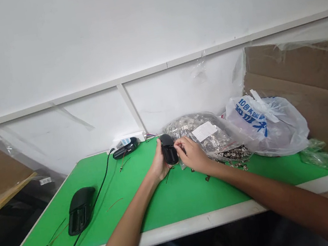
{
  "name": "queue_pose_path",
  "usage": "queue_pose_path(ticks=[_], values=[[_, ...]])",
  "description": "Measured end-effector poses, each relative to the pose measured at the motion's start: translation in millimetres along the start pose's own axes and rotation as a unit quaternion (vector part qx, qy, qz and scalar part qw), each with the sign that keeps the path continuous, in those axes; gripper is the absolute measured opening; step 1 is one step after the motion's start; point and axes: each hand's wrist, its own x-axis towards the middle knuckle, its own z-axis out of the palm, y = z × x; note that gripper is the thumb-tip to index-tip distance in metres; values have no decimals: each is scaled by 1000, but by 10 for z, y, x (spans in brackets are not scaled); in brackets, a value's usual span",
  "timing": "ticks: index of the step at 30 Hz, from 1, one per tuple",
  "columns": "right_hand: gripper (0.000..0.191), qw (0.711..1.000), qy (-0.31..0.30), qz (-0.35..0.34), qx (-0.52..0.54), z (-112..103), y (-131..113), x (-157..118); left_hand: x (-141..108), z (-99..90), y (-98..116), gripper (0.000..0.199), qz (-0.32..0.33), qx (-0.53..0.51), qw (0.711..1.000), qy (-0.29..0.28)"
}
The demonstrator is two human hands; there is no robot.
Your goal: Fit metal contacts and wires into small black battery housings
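My left hand (159,163) is wrapped round a black mouse-shaped housing (169,149) with an open battery compartment, held upright over the green table. Thin wires hang below it. At the housing's right edge, the thumb and fingers of my right hand (190,152) are pinched together; whatever is between them is too small to make out. Beside that hand a clear plastic bag (183,124) bulges with small metal pieces. Loose metal clips (236,153) have spilled from its mouth onto the table.
A second black housing (81,210) lies at the left with thin wires, and another black housing (126,148) lies at the back. A black cable (104,179) crosses the table (153,208). A tied white bag (268,126) and cardboard (309,86) stand right.
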Motion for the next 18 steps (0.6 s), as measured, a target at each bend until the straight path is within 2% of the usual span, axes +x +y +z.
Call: queue_pose_path(ticks=[7, 18], values=[[13, 1000, 5, 4, 8, -20, -13, 8, -52, 39, 46, 55, -3, -12, 999, -36], [11, 1000, 2, 9, 19, -17, 23, 13, -63, 50, 62, 56, -13, -19, 1000, -15]])
